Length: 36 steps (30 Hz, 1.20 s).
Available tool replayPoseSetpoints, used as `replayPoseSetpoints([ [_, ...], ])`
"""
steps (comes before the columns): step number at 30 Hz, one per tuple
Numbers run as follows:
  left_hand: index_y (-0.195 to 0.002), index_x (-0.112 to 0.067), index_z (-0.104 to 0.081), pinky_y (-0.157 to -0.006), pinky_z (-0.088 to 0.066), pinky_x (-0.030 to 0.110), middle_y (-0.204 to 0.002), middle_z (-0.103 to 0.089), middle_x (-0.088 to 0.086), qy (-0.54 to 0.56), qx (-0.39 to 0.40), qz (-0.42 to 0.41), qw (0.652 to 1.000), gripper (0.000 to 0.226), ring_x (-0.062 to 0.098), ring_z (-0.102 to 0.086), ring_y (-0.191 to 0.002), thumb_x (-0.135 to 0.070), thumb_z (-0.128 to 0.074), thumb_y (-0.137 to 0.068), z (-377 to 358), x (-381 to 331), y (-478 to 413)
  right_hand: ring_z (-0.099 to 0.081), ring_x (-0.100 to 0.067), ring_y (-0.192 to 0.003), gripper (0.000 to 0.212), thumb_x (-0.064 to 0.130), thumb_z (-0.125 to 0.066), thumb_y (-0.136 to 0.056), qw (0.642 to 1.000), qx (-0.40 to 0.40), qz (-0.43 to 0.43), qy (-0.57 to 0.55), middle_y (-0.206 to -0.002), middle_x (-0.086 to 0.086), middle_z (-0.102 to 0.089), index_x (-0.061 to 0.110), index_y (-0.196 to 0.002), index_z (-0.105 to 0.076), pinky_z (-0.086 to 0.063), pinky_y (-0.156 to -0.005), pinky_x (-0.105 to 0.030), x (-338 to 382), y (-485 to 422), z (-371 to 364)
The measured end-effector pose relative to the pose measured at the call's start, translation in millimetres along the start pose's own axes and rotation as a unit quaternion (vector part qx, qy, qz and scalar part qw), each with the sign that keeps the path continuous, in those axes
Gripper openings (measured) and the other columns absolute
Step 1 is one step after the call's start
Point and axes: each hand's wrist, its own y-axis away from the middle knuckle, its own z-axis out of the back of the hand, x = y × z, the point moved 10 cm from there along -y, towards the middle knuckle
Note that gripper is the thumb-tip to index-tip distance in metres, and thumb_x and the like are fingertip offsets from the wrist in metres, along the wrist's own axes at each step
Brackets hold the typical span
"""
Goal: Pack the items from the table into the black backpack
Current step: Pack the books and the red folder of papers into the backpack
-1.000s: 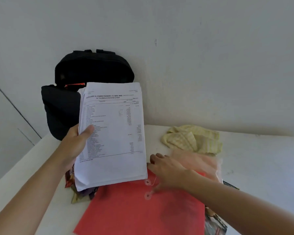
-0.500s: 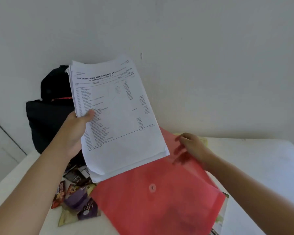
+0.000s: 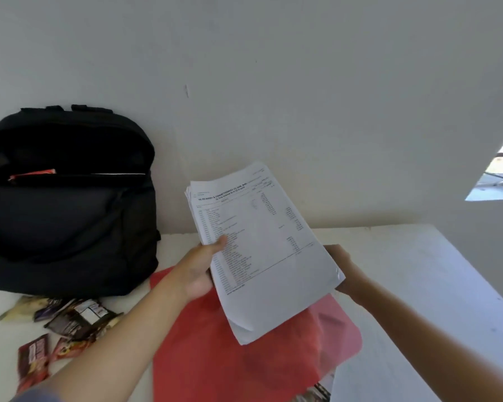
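Head view: the open black backpack [image 3: 70,227] stands far left on the table [image 3: 404,271] with snack packets [image 3: 79,317] before it, the left hand [image 3: 198,271] pinches a stack of papers [image 3: 267,250] above the red folder [image 3: 230,358], and the right hand [image 3: 341,268] sits under the stack's right edge, its grip hidden.

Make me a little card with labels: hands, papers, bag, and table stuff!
left hand: holds paper stack, thumb on top
right hand: behind the paper stack's right edge, fingers hidden
backpack: black, open, upright on table
red folder: beneath the paper stack
snack packets: lying in front of backpack
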Motion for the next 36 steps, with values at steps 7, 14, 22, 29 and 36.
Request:
replayPoseSetpoints([
  [7,-0.127,-0.018,-0.065,-0.091,-0.054,0.04,-0.125,-0.073,0.007,-0.079,0.056,0.01,0.995,0.026,0.025,-0.067,-0.116,-0.022,-0.053,-0.104,-19,14,-9,-0.066,-0.032,-0.088,0.042,0.043,-0.056,-0.1,0.898,0.069,-0.136,-0.413,-0.1,-0.017,-0.072,0.005,-0.11,-0.072,-0.053,-0.084,-0.046,-27,5,12],
  [14,-0.138,-0.021,-0.057,-0.107,-0.05,0.042,-0.134,-0.068,0.004,-0.207,0.167,0.017,0.964,0.033,0.021,-0.065,-0.124,-0.026,-0.047,-0.106,-52,31,-5,-0.072,-0.032,-0.102,0.034,0.015,-0.077,-0.086,0.947,0.143,-0.026,-0.286,-0.112,-0.01,-0.075,0.008,-0.119,-0.069,-0.056,-0.092,-0.053,14,1,6],
  [22,-0.131,-0.054,-0.05,-0.102,-0.053,0.03,-0.137,-0.057,-0.029,-0.569,0.218,-0.063,0.791,0.063,0.012,-0.066,-0.118,-0.043,-0.085,-0.08,-53,30,7,-0.073,-0.031,-0.088,0.024,0.008,-0.078,-0.084,0.995,0.074,-0.004,-0.071,-0.1,-0.011,-0.076,0.006,-0.107,-0.07,-0.061,-0.081,-0.049,11,-21,32],
  [29,-0.155,-0.049,-0.025,-0.124,-0.012,0.038,-0.162,-0.012,-0.009,-0.819,0.191,-0.14,0.523,0.118,0.017,-0.013,-0.148,-0.065,-0.089,-0.057,-61,42,7,-0.066,-0.032,-0.088,0.016,0.006,-0.066,-0.085,0.988,-0.024,0.031,0.15,-0.095,-0.013,-0.068,0.008,-0.101,-0.068,-0.059,-0.075,-0.04,17,-31,58],
  [36,-0.12,-0.043,-0.047,-0.069,-0.039,0.022,-0.11,-0.031,-0.018,-0.82,0.184,-0.261,0.475,0.085,0.005,-0.038,-0.094,-0.067,-0.089,-0.05,-82,37,20,-0.059,-0.033,-0.065,0.011,0.002,-0.054,-0.08,0.976,-0.075,0.065,0.192,-0.068,-0.008,-0.055,0.005,-0.081,-0.065,-0.057,-0.06,-0.044,17,-24,61],
])
